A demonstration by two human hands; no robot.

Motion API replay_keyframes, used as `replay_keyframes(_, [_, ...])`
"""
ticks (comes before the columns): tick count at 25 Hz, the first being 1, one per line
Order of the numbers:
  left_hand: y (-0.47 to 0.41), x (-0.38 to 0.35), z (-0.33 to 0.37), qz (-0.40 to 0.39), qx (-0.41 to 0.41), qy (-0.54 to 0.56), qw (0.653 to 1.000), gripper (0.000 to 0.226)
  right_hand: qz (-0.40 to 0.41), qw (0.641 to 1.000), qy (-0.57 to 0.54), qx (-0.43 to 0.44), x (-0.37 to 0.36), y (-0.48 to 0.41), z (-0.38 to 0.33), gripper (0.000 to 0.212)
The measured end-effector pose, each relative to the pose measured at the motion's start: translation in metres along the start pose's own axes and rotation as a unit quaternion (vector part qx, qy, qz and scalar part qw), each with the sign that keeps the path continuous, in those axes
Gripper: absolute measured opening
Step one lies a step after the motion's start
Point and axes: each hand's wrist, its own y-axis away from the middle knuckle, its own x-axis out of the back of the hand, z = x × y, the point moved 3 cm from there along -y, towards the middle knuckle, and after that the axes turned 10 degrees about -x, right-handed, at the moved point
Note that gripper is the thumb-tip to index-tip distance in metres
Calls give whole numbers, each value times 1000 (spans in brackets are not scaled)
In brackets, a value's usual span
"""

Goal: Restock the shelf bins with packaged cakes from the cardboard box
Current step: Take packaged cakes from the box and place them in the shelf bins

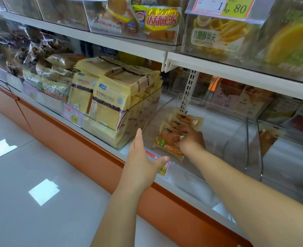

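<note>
A single wide-angle view from the person's head, facing forward and down at the shelves [218, 68] — tilted, so their edges run from upper left to lower right. It sits close, within arm's reach: left hand [141, 161] and right hand [191, 139], gripping a pack [166, 139], lie mid-frame — the floor [22, 175] fills the lower left.

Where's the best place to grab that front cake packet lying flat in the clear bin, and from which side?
Pinch the front packet by its flat sealed edge nearest the aisle, coming over the clear bin's low front wall. It lies flat with the right hand covering its right side, so that near edge looks the free, thin part for fingers.
</note>
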Motion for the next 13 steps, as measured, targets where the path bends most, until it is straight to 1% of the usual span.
replay_keyframes(2, [0, 0, -1, -3, 4, -5, 1000, 109, -12, 1000, 5, -1, 2, 1, 1, 55])
replay_keyframes(5, [0, -1, 1, -3, 1, -9, 1000, 108, -54, 998, -29, -20, 8, 5, 3, 71])
replay_keyframes(7, [1, 1, 6, 4, -2, -26, 1000, 107, -66, 998, -5, -18, 17, 17, 2, 79])
replay_keyframes(8, [3, 1, 9, 9, -5, -40, 999, 107, -62, 998, 16, 1, 25, 26, 0, 81])
replay_keyframes(10, [10, 1, 16, 16, -7, -69, 997, 107, -30, 996, 29, 80, 47, 54, -2, 75])
replay_keyframes(13, [31, -4, 30, 30, -5, -119, 992, 102, -1, 977, -34, 208, 86, 114, 12, 60])
